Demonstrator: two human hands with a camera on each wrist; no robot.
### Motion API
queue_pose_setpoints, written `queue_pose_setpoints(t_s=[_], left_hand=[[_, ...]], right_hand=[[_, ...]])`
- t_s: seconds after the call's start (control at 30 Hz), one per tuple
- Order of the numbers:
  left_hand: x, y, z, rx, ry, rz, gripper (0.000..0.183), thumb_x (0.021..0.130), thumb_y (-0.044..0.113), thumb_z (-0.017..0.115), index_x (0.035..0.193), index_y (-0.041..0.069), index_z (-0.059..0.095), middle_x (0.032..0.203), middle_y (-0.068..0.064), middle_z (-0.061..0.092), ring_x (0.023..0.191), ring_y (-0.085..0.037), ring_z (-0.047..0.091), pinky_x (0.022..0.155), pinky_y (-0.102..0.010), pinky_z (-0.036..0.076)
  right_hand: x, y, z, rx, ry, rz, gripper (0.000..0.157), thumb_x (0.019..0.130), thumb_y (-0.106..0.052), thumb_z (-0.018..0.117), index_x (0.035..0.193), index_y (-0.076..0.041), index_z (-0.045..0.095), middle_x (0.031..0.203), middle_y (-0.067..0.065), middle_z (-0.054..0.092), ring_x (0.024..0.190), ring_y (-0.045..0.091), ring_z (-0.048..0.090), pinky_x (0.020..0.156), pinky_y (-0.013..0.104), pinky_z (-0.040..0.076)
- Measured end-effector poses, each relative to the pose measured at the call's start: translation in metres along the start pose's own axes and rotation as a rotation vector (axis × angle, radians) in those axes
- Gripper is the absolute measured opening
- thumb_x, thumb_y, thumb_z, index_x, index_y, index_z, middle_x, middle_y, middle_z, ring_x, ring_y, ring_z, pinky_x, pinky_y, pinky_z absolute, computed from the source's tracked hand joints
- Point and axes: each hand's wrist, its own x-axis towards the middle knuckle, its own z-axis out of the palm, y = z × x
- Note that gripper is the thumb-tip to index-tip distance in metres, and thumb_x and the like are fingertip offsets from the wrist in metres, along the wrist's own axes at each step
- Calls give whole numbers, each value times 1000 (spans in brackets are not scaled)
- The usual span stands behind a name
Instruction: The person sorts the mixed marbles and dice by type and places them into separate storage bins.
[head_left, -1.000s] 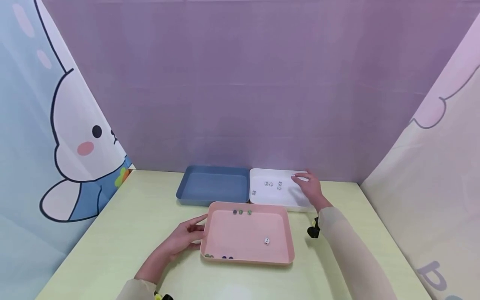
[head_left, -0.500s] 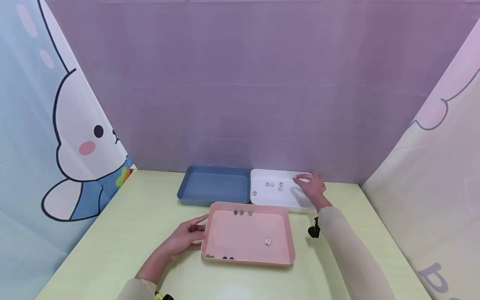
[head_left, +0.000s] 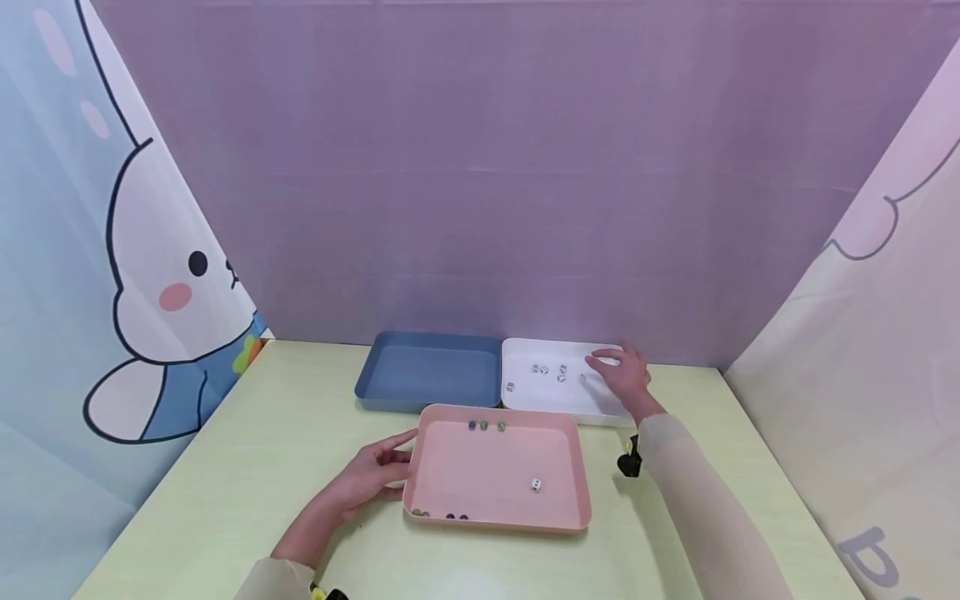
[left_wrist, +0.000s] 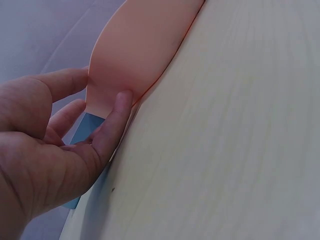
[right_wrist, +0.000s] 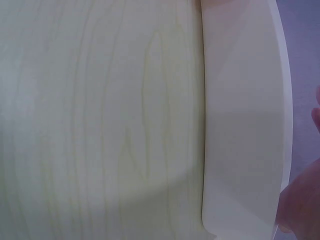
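Note:
In the head view, my left hand point(head_left: 367, 475) rests its fingers and thumb against the left side of a pink tray point(head_left: 480, 458). The left wrist view has the thumb point(left_wrist: 120, 107) along the tray's outer wall, with fingertips right at its rim. My right hand point(head_left: 621, 373) hovers over the right part of a white tray point(head_left: 525, 400), thumb and index fingertip close together. A small die point(head_left: 582, 377) lies just below those fingertips. Several dice point(head_left: 544, 370) lie farther left in that tray. The pink tray holds a white die point(head_left: 536, 485).
Small green and dark blue marble-like pieces point(head_left: 483, 425) line the pink tray's far wall, and others point(head_left: 451, 516) its near wall. A blue tray point(head_left: 427, 375) stands left of the white one. Behind them rises a purple backdrop point(head_left: 480, 183) along the table's point(head_left: 247, 433) far edge.
A die now lies in the white tray below my right fingertips, where a small white thing was pinched before. The left hand has stayed at the pink tray.

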Motion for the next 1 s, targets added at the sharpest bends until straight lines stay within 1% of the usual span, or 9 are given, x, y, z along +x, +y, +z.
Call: queue_pose_setpoints(t_s=[0.27, 0.43, 0.53, 0.67, 0.8, 0.9, 1.0], left_hand=[[-1, -1, 0, -13, -3, 7, 67, 93, 8, 65, 152, 10, 32, 125, -23, 52, 111, -29, 56, 83, -45, 55], [0, -1, 0, -10, 1, 6, 67, 93, 7, 65, 152, 10, 33, 126, -23, 52, 111, -29, 57, 82, -44, 55], [0, -2, 0, -12, 2, 4, 67, 93, 7, 65, 152, 10, 33, 126, -23, 52, 110, -28, 57, 81, -45, 55], [-1, -1, -2, -24, 0, 7, 68, 93, 5, 65, 152, 9, 32, 127, -24, 52, 109, -29, 58, 81, -45, 55], [-1, -2, 1, -32, 9, 9, 67, 93, 5, 64, 152, 9, 33, 127, -24, 52, 108, -30, 59, 80, -45, 55], [-1, -2, 2, -35, 16, 13, 66, 93, 5, 64, 152, 9, 33, 128, -25, 51, 109, -31, 60, 80, -45, 55], [-1, -3, 2, -30, 15, 17, 66, 94, 5, 63, 152, 8, 33, 128, -25, 52, 109, -32, 60, 80, -45, 55]], right_hand=[[-2, -2, -1, 2, 1, 2, 43, 90, -44, 66, 114, -9, 72, 158, 18, 20, 143, 45, 6, 104, 70, 11], [-2, -1, -2, 3, -11, 2, 43, 89, -43, 67, 114, -8, 71, 157, 19, 20, 143, 45, 6, 104, 71, 11], [-2, 2, -1, -11, -16, -4, 42, 89, -43, 66, 113, -9, 72, 157, 19, 20, 143, 45, 6, 104, 71, 10], [-2, 0, 2, -47, -34, -33, 39, 88, -42, 67, 110, -10, 73, 157, 20, 22, 142, 46, 9, 102, 72, 12], [-6, -5, -1, -83, -67, -113, 36, 86, -39, 70, 107, -10, 74, 151, 21, 34, 139, 46, 19, 99, 73, 17], [-10, -10, -6, -119, -78, -208, 33, 84, -36, 73, 105, -11, 75, 145, 22, 43, 135, 47, 27, 97, 72, 21], [-14, -16, -13, -120, -94, -302, 30, 83, -31, 75, 104, -9, 75, 141, 26, 45, 132, 50, 31, 99, 70, 24]])
